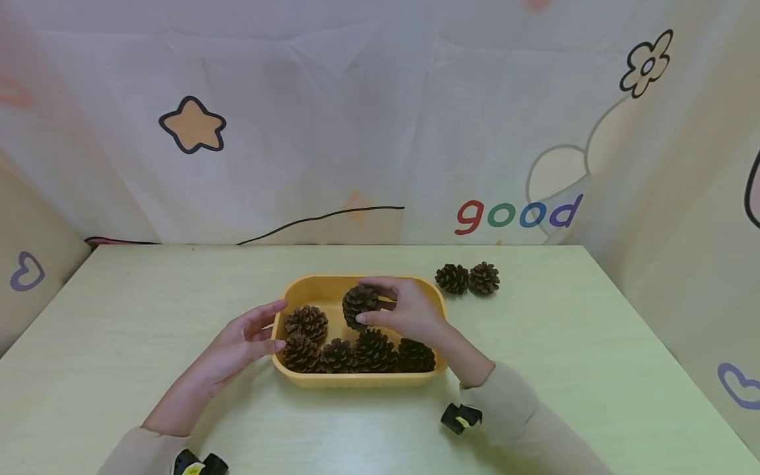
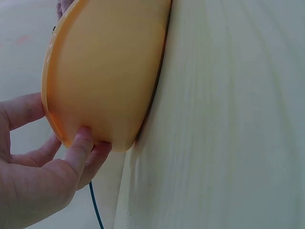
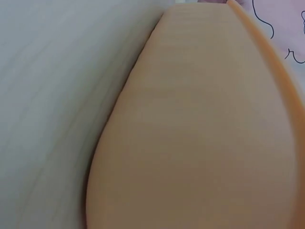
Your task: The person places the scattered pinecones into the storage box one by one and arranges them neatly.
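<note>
Over the yellow plastic basin, my right hand pinches a brown pine cone between thumb and fingers. Below and left of it, several pine cones lie inside, most in a row along the near wall and one pine cone behind the left end. My left hand rests its spread fingertips on the basin's left end. In the left wrist view its thumb and fingers touch the outer wall. Only the basin's outer side fills the right wrist view; the hand is outside that frame.
Two more pine cones, a left one and a right one, stand side by side on the pale table beyond the basin's far right corner. A printed cloth hangs behind the table's far edge and along both sides.
</note>
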### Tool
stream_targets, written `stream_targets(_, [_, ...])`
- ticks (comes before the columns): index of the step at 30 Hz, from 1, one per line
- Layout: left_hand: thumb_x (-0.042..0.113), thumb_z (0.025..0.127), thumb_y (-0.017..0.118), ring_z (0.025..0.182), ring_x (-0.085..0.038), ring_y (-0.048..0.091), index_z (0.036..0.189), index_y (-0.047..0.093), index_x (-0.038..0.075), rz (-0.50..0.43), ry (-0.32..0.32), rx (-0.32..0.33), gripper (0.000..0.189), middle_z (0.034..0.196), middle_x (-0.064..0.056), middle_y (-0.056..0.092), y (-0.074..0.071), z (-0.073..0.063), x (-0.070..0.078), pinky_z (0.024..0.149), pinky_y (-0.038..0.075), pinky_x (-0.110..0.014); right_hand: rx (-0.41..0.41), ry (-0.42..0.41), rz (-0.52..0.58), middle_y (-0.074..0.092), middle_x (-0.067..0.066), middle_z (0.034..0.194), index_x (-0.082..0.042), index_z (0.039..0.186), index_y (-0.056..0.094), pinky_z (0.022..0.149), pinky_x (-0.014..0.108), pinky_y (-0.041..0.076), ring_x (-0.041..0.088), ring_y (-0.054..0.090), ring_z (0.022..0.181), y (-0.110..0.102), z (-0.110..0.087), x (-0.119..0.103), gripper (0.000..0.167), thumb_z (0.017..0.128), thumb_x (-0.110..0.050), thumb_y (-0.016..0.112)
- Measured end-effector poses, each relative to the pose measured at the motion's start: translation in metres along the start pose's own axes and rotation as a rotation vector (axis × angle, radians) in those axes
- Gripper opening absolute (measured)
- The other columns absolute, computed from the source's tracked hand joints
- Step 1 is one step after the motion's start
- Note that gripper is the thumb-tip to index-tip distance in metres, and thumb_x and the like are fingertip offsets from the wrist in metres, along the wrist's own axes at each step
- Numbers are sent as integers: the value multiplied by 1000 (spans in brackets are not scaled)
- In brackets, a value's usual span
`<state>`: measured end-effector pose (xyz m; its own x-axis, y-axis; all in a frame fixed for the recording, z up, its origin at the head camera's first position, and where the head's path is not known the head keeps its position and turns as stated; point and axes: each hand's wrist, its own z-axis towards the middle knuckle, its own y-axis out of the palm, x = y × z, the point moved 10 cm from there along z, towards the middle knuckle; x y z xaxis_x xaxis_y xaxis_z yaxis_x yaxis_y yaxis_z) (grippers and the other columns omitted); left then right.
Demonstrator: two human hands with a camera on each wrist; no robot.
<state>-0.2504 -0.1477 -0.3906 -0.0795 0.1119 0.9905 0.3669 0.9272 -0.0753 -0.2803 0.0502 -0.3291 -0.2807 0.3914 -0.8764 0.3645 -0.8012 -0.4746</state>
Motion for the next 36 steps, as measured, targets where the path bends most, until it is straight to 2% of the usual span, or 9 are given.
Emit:
stream_targets(7, [4,85,60,128,-42,28,143,22,2,-2,5,-8,70,145,-24,19,1,0,0,94,40,-33,37,17,-74,53,9,129,-9,125,55,90,42,45,32,46,120,14,7,0,51,77,-14,73])
stream_targets(13, [5,85,60,129,-42,28,143,22,3,-1,10,-12,70,145,-24,20,1,0,0,94,40,-33,53,7,-80,54,11,127,-5,125,55,91,40,45,32,49,117,25,10,1,51,76,-8,73])
stream_targets(17, [5,85,60,129,-42,28,143,22,3,-2,7,-11,70,146,-24,20,1,0,-1,94,40,-34,59,32,-94,54,12,127,-6,125,55,89,39,45,32,49,117,27,12,5,51,77,-8,72])
stream_targets(25, [5,85,60,129,-42,27,143,22,3,-2,13,-15,70,145,-23,20,1,0,-1,95,40,-35,85,18,-187,56,13,124,-3,123,56,89,40,46,32,53,112,29,17,7,50,76,-10,73])
stream_targets(36, [5,85,60,129,-42,29,143,22,2,1,15,-14,70,146,-24,20,0,0,-1,94,41,-33,36,92,-202,54,12,127,-4,124,55,93,42,42,32,50,116,38,19,19,50,78,-13,72])
